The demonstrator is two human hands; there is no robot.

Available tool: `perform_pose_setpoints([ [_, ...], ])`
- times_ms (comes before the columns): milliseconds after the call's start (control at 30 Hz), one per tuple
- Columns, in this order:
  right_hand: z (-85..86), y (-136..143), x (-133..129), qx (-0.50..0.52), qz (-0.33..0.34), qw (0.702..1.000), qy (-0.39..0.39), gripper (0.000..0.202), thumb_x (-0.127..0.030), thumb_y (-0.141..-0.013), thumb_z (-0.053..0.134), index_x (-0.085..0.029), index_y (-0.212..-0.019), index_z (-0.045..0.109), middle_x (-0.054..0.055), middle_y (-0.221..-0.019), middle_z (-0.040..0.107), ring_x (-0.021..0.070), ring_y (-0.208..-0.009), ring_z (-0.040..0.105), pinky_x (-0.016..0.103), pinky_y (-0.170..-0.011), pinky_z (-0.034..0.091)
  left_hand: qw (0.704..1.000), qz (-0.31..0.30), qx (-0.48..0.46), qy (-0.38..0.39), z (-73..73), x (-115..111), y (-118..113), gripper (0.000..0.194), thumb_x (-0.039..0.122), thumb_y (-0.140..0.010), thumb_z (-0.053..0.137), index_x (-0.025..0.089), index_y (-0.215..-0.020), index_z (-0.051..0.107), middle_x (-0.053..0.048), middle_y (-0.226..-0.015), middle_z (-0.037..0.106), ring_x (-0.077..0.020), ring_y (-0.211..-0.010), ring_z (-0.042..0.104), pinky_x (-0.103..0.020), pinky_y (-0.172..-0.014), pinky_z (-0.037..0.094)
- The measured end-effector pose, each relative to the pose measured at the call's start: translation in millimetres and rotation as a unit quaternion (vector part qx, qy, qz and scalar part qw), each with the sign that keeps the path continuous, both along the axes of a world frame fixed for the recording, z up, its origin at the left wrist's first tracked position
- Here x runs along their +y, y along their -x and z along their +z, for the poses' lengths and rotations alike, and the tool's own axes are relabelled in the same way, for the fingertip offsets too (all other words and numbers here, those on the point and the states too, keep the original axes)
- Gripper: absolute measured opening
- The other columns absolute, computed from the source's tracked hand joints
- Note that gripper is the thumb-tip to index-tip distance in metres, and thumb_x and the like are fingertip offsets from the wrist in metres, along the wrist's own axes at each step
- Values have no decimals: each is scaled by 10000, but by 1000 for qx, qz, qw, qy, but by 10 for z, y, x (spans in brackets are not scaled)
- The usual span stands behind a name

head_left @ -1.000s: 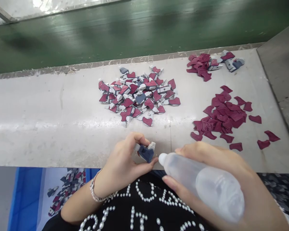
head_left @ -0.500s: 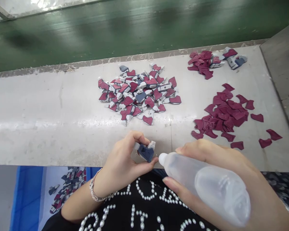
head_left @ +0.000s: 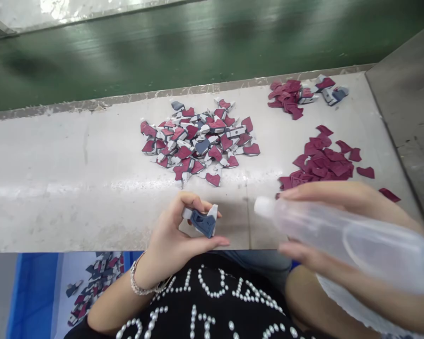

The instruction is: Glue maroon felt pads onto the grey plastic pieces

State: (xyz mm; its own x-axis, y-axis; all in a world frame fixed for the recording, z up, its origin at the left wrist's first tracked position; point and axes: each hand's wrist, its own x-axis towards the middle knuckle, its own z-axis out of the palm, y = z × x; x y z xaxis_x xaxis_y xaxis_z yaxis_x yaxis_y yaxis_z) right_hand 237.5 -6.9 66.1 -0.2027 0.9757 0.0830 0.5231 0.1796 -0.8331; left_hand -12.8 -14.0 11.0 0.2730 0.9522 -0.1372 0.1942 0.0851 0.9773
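My left hand (head_left: 176,235) holds a small blue-and-white part (head_left: 204,222) between thumb and fingers, its hollow blue face turned up, near the front edge of the table. My right hand (head_left: 342,197) is wrapped round a translucent squeeze bottle (head_left: 314,221), slightly blurred, its white tip pointing left and apart from the part. Beyond my left hand lies a heap of white, blue and maroon parts (head_left: 215,153). Past the bottle is a pile of loose maroon pieces (head_left: 325,162), partly hidden by my right hand.
A smaller group of maroon pieces (head_left: 286,96) and a few assembled parts lies at the back right of the white table (head_left: 38,188). Behind runs a green wall (head_left: 127,61). A blue bin (head_left: 31,292) with more parts stands below at the left.
My right hand and the bottle have moved right, away from the part in my left hand. My left hand has shifted slightly left, still holding the part. The view has shifted a little.
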Motion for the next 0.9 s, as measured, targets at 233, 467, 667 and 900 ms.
perform_pose_setpoints([
  [233, -476, -64, 190, 159, 15, 977, 140, 319, -316, -880, 724, -327, -1101, 494, 19, -1175, 670, 245, -1119, 653, 402, -947, 547, 999, -1, -33, -9, -11, -12, 33, 570, 246, -652, 921, 272, -1013, 481, -6, -971, 707, -181, -881, 702, -267, -719, 582],
  [467, -797, 137, 156, 73, 47, 986, 145, 296, -283, -912, 662, -287, -1114, 446, 37, -1279, 625, 215, -1180, 620, 396, -1000, 517, 999, -32, 21, -14, -94, -28, 100, 491, 232, -775, 833, 295, -1122, 491, -26, -1079, 669, -186, -1042, 679, -262, -825, 581],
  [667, -635, -410, -195, -108, -63, 984, 129, 337, -334, -905, 661, -242, -1200, 527, 110, -1195, 595, 325, -1144, 565, 566, -999, 443, 996, -82, 24, 23, -171, -76, 140, 298, 205, -914, 673, 300, -1123, 483, -49, -1187, 678, -167, -1129, 663, -251, -861, 581],
  [900, -757, -555, -356, -176, -37, 973, 145, 260, -167, -912, 533, -223, -1160, 591, 100, -1125, 597, 272, -988, 640, 460, -871, 538, 990, -130, 45, 30, -222, -126, 57, 254, 231, -921, 663, 259, -1124, 513, -91, -1200, 680, -229, -1158, 666, -338, -876, 599],
])
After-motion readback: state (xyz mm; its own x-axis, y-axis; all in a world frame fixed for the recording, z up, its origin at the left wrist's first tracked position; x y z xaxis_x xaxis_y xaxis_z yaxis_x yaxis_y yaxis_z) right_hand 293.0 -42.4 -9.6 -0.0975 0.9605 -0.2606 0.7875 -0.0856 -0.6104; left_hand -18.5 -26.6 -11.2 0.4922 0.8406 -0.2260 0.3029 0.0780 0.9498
